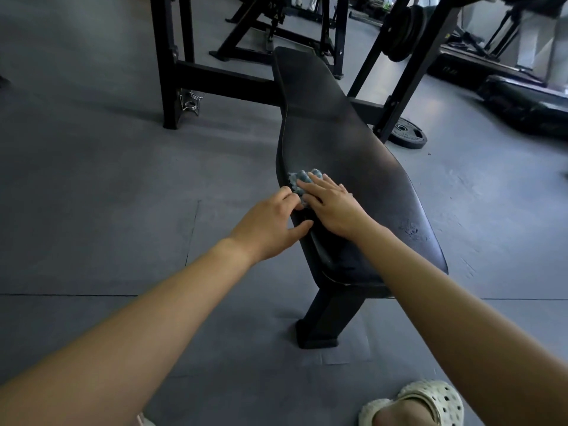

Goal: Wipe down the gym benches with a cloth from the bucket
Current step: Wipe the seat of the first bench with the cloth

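On left rim of black bench pad (338, 149), partway along: bunched blue-grey cloth (302, 177). Pressed flat under right hand (333, 207), fingers straight and laid over it. Left hand (270, 229) at the rim just beside cloth, fingers curled, thumb against pad's side; pinching cloth or rim, cannot tell. Beyond, on grey floor (92, 179): weight plate (407, 136), spring collars (190, 103).
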Action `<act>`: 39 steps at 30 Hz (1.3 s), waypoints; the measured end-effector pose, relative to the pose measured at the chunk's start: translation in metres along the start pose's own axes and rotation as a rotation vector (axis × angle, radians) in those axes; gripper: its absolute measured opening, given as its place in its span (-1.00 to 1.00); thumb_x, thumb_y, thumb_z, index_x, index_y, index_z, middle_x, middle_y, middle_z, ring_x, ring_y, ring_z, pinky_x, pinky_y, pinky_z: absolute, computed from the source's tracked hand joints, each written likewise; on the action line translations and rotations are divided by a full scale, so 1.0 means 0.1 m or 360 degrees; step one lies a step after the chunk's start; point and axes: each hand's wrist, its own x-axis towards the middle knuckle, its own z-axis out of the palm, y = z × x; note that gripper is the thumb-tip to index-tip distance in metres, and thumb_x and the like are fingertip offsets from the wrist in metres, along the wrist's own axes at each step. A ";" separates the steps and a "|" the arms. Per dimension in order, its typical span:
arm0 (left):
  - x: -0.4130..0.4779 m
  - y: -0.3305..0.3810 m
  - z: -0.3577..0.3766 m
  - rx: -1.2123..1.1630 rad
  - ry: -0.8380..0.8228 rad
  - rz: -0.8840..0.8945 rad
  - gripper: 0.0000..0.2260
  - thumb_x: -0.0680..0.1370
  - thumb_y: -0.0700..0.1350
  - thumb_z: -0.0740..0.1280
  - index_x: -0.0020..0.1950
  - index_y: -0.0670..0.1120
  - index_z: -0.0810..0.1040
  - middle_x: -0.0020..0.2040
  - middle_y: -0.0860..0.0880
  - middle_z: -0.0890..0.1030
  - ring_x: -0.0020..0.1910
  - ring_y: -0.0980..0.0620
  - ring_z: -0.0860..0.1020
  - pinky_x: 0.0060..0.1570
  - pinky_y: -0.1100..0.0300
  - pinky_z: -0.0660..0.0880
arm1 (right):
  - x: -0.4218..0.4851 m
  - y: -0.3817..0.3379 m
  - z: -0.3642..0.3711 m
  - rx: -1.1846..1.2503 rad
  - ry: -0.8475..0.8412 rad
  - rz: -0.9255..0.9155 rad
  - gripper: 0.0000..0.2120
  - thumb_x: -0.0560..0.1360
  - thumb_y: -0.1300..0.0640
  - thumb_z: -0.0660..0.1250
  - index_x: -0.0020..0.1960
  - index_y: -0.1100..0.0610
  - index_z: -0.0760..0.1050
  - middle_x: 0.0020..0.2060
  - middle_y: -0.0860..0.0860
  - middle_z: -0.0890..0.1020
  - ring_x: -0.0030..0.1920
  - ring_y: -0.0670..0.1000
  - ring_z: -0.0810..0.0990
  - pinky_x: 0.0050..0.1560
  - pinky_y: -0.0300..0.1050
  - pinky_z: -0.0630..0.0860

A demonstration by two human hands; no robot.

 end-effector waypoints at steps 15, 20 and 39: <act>-0.16 0.34 0.01 0.0649 -0.0311 -0.0090 -0.49 0.74 0.10 0.06 0.60 -0.15 0.26 0.65 -0.11 0.21 0.66 -0.13 0.06 0.56 -0.06 0.17 | -0.90 0.25 -0.05 0.0185 0.0120 0.0302 -0.58 0.72 0.02 0.06 0.57 -0.09 0.28 0.61 -0.06 0.18 0.61 0.06 0.07 0.56 0.14 0.01; -0.16 0.40 -0.03 0.0664 -0.0269 -0.0002 -0.63 0.72 -0.02 0.11 0.46 -0.16 0.41 0.54 -0.12 0.36 0.58 -0.11 0.23 0.53 0.00 0.23 | -1.16 0.06 0.10 0.0105 0.0123 0.0016 -0.58 0.72 -0.01 0.05 0.57 -0.10 0.28 0.61 -0.07 0.19 0.61 0.05 0.04 0.54 0.08 0.02; 0.97 -0.71 0.10 0.0161 0.0262 0.0355 -0.83 0.63 -0.16 0.17 0.10 -0.15 0.53 0.09 -0.07 0.52 0.10 -0.10 0.45 0.13 -0.05 0.44 | 0.73 0.52 -0.08 0.0182 0.0283 0.0501 -0.62 0.70 0.01 0.10 0.50 -0.09 0.40 0.58 -0.04 0.27 0.58 0.07 0.16 0.49 0.10 0.11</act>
